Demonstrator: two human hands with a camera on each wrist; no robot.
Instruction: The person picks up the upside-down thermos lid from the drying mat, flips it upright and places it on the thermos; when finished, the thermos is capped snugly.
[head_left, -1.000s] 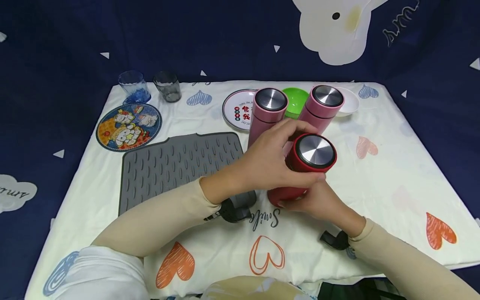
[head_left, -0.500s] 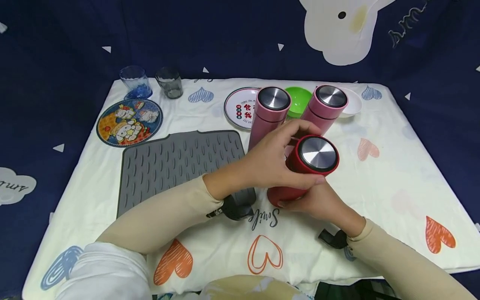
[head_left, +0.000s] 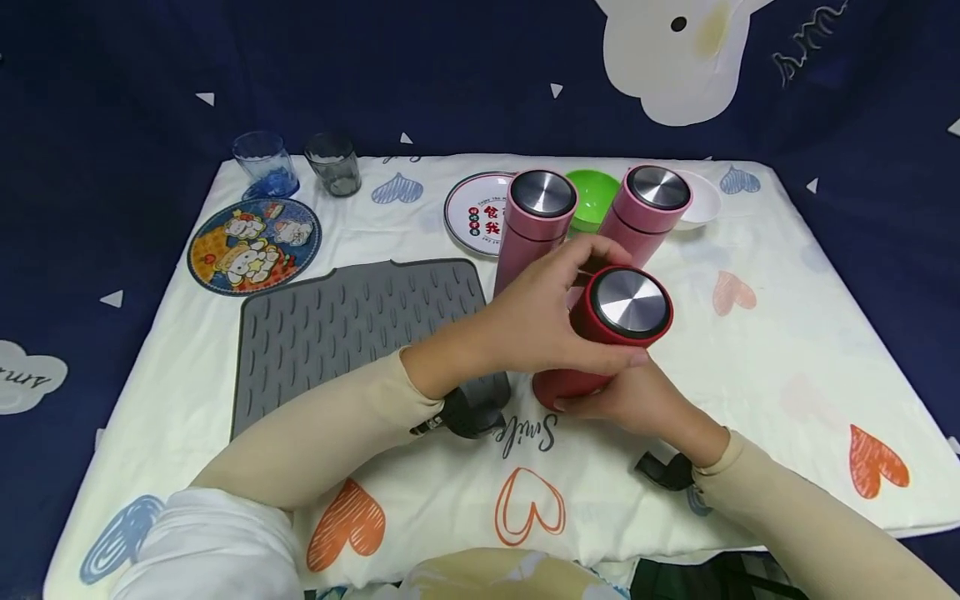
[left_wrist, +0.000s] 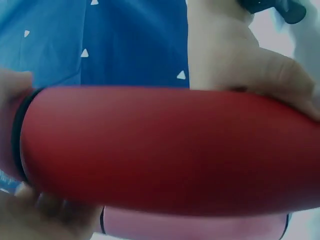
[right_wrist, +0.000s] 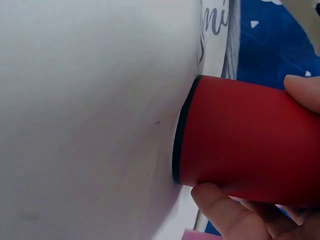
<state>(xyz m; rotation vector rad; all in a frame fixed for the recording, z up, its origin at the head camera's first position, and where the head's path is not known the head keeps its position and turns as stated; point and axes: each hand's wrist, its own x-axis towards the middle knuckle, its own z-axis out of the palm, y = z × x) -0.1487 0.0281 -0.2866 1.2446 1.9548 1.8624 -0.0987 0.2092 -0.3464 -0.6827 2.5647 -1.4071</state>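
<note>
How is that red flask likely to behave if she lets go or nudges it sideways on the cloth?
The red flask is tall and narrow with a small base on soft cloth, so it would probably tip easily. Its round, smooth wall suggests it would roll once down, and may be slippery. It looks rigid; the left hand and right hand grip it without denting it.

Red flask (head_left: pixel 600 333) middle hidden by hands; plate (head_left: pixel 480 212) lettering too small.

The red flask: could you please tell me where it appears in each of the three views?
Head: red flask centre, gripped by both hands.
Left wrist: fills the middle, lying across.
Right wrist: right side, base on the cloth.
Shared landmark: dark blue backdrop with white triangles.
</note>
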